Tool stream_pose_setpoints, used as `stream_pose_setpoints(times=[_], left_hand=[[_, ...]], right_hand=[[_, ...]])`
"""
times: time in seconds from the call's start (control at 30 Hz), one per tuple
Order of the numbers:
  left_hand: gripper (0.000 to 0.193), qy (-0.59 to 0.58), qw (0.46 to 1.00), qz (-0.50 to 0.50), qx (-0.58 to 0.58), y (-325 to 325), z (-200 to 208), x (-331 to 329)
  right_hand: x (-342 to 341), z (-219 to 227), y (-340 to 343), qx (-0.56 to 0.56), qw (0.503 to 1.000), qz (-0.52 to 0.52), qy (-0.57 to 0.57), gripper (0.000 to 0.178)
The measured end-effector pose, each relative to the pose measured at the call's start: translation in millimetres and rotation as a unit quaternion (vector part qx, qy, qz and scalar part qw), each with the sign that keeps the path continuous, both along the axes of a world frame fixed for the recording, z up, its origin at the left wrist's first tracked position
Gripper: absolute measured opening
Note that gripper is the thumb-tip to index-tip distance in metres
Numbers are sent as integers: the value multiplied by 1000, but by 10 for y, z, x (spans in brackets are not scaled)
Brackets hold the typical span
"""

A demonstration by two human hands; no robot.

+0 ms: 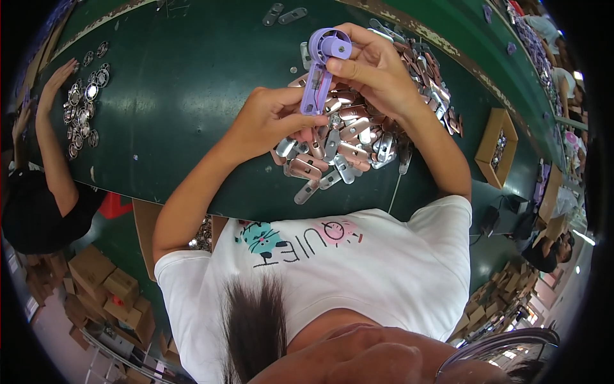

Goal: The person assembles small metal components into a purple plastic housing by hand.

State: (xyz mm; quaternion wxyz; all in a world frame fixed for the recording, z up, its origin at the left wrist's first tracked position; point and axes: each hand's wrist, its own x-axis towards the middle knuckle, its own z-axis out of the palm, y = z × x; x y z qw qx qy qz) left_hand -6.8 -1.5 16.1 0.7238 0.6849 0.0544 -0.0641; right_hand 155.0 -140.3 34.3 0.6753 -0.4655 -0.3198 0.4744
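Observation:
A purple plastic housing [313,89], shaped like a small handheld fan, is held up between my two hands over the green table. Its round head has a hub in the middle, and its open handle shows parts and a thin reddish wire inside. My left hand [272,121] pinches the lower end of the handle between thumb and fingers. With thumb and fingers, my right hand [371,67] grips the round head at its right side. Beneath both hands spreads a pile of oblong metal plates [355,150], silver and rose-coloured, with small cutouts.
Two oblong plates [293,16] lie at the table's far edge. Several round silver pieces [83,105] are grouped at the left, beside another person's hand [61,75]. A cardboard box [484,144] of small parts stands at the right. Cartons [96,275] are stacked at lower left.

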Motion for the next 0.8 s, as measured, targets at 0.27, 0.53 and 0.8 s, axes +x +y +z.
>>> stream_pose_setpoints(times=[0.27, 0.53, 0.8], left_hand=[[41, -97, 897, 217, 373, 132, -68, 68], [27, -138, 847, 131, 497, 5, -121, 124], [20, -168, 802, 171, 547, 29, -237, 110]], right_hand=[[1589, 36, 777, -131, 932, -227, -249, 31], [2545, -693, 1034, -229, 534, -417, -699, 41], [715, -255, 143, -21, 642, -101, -759, 13]])
